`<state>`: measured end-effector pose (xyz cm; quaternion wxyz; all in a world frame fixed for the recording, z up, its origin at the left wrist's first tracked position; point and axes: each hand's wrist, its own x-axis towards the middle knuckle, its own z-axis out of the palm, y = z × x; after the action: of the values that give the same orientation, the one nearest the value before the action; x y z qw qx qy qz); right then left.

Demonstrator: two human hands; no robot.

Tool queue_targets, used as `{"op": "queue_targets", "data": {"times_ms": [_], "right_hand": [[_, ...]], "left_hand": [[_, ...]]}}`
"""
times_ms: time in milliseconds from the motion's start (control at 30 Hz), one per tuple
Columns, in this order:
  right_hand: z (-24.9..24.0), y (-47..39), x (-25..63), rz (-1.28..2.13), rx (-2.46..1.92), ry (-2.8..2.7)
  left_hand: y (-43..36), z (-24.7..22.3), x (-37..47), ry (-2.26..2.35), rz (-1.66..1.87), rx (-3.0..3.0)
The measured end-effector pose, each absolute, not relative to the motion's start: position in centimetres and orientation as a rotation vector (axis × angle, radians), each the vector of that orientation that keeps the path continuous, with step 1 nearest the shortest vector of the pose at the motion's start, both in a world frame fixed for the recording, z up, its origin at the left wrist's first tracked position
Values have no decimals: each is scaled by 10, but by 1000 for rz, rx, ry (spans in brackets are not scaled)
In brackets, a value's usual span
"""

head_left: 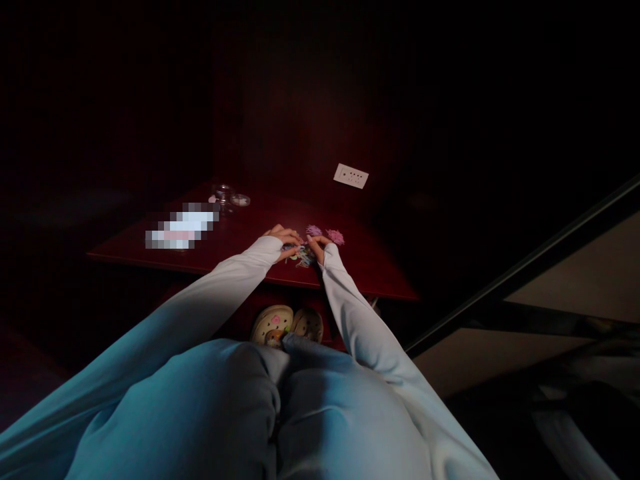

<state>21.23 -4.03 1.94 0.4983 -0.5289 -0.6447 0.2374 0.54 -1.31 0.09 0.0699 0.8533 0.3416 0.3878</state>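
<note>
Several small, thin pieces in pale green, blue and white lie in a loose pile (304,258) near the front edge of the dark red table (250,257). My left hand (284,241) rests over the pile's left side with its fingers bent toward the middle. At the right side of the pile is my right hand (317,247), its thumb and finger close together; anything between them is too small to name. Just beyond my right hand sit a purple heap (313,230) and a pink heap (335,237) of similar small pieces.
A blurred-out bright object (183,227) lies on the table's left. Behind it stand a clear jar (223,195) and a round clear lid or dish (241,200). A white socket panel (351,176) is on the back wall. Cream clogs (273,325) show below the table edge.
</note>
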Motion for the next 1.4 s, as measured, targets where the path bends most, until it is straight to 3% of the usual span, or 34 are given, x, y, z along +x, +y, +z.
{"op": "queue_targets", "data": {"times_ms": [1400], "right_hand": [[20, -44, 206, 673, -1221, -1623]], "left_hand": [[-16, 13, 1, 903, 1253, 2489]]}}
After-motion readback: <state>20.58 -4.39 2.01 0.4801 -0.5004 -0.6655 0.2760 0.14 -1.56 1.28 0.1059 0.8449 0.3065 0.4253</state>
